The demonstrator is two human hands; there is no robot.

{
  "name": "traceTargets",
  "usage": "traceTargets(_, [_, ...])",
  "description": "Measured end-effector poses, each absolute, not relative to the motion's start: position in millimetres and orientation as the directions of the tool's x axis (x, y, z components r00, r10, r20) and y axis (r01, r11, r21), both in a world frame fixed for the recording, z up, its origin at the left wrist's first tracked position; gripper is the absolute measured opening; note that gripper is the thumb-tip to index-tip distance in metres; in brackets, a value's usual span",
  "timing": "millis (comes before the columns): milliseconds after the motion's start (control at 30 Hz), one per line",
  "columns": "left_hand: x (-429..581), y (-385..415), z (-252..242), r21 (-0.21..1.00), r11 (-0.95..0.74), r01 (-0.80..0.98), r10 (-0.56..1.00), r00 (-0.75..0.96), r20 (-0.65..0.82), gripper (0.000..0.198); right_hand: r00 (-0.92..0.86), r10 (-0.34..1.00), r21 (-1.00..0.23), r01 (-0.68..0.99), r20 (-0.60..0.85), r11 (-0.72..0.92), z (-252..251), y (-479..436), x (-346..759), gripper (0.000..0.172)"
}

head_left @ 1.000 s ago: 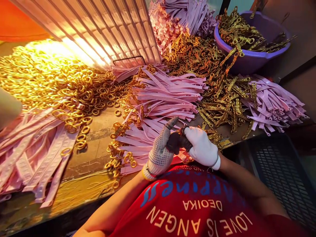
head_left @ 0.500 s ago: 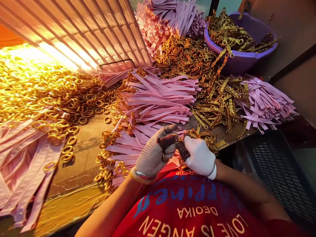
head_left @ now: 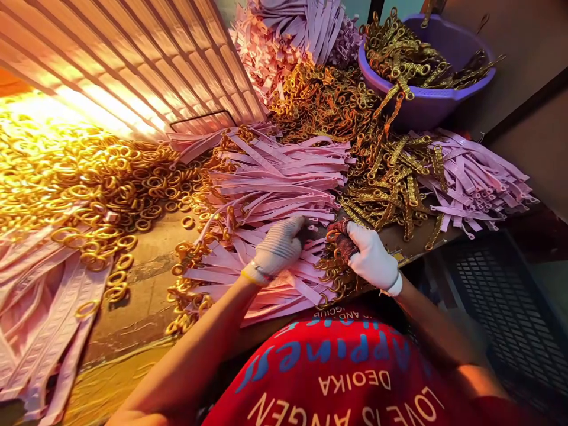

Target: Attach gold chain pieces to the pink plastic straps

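Observation:
My left hand (head_left: 278, 247), in a pale knitted glove with dark fingertips, is over the near pile of pink straps (head_left: 260, 299). Its fingers curl down at the strap ends, and the tips are partly hidden. To its right is my right hand (head_left: 370, 251), in a white glove with dark finger ends. Its fingers are bent closed against the gold braided pieces (head_left: 335, 275) that lie over the strap ends near the table edge. What sits inside its grasp is mostly hidden. Gold rings (head_left: 184, 266) cluster at the left ends of the straps.
More pink straps (head_left: 279, 171) lie beyond my hands, with gold braided pieces (head_left: 390, 195) to their right. A purple basin (head_left: 435, 106) holds more such pieces. Loose gold rings (head_left: 110, 183) heap at left beside a ribbed panel (head_left: 177, 53). A dark crate (head_left: 501, 302) stands low at right.
My hands were together near my shirt and have moved apart. The left went left and slightly up over the straps; the right went right to the gold braided pieces.

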State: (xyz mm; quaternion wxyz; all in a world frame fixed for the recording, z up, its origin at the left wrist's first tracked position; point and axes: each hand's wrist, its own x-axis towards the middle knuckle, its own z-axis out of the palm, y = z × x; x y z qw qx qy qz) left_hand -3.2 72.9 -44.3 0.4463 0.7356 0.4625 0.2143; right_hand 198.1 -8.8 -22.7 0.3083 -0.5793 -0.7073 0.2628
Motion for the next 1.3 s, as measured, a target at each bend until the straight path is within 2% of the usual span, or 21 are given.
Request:
traceTargets(100, [-21.7,57.5,-31.4,0.952,0.16,0.26,0.87,0.418,-0.261,0.023,-0.218,0.975,-0.539,0.816,0.05,0.21,-18.5,-4.5,184.9,0.028])
traceTargets(167, [-30.1,46.9,-24.6,0.951,0.267,0.158,0.853,0.421,-0.31,0.029,-0.281,0.96,-0.381,0.89,-0.021,0.252,-11.5,-2.4,172.3,0.025])
traceTargets(233, [-33.7,37.7,-20.8,0.94,0.312,0.136,0.844,0.415,-0.34,0.033,-0.339,0.939,-0.244,0.917,-0.057,0.316,-4.8,-1.6,158.2,0.022])
traceTargets(333, [-33.5,28.9,-19.7,0.932,0.292,0.216,0.84,0.408,-0.357,0.035,-0.395,0.914,-0.09,0.918,-0.09,0.387,0.6,-2.5,141.2,0.02])
traceTargets(433, [-32.1,25.3,-23.1,0.908,0.024,0.419,0.871,0.437,-0.225,0.029,-0.397,0.907,0.007,0.916,-0.138,0.402,1.3,-3.8,135.3,0.019])
traceTargets(533, [-31.6,24.4,-32.1,0.831,-0.187,0.525,0.825,0.543,-0.157,0.018,-0.383,0.908,0.026,0.919,-0.172,0.393,3.3,-5.5,138.6,0.018])
traceTargets(633, [-32.7,24.1,-42.4,0.891,-0.129,0.435,0.765,0.615,-0.19,0.022,-0.376,0.898,-0.006,0.923,-0.228,0.385,12.0,-8.7,144.8,0.02])
traceTargets(767, [-34.3,21.5,-48.2,0.953,-0.015,0.303,0.802,0.573,-0.17,0.033,-0.337,0.889,-0.035,0.938,-0.31,0.344,25.8,-11.2,148.5,0.025])
traceTargets(933, [-32.7,16.6,-51.2,0.93,-0.09,0.356,0.847,0.518,-0.117,0.034,-0.287,0.898,-0.031,0.955,-0.332,0.294,15.5,-9.6,143.8,0.021])
traceTargets(1067, [-32.1,14.3,-54.3,0.932,-0.101,0.348,0.846,0.522,-0.104,0.03,-0.347,0.884,0.012,0.929,-0.313,0.369,1.1,-11.1,142.6,0.019])
traceTargets(1300, [-34.3,16.6,-60.1,0.91,-0.197,0.366,0.84,0.541,-0.036,0.022,-0.483,0.808,-0.011,0.86,-0.338,0.51,-2.8,-10.9,137.9,0.025])
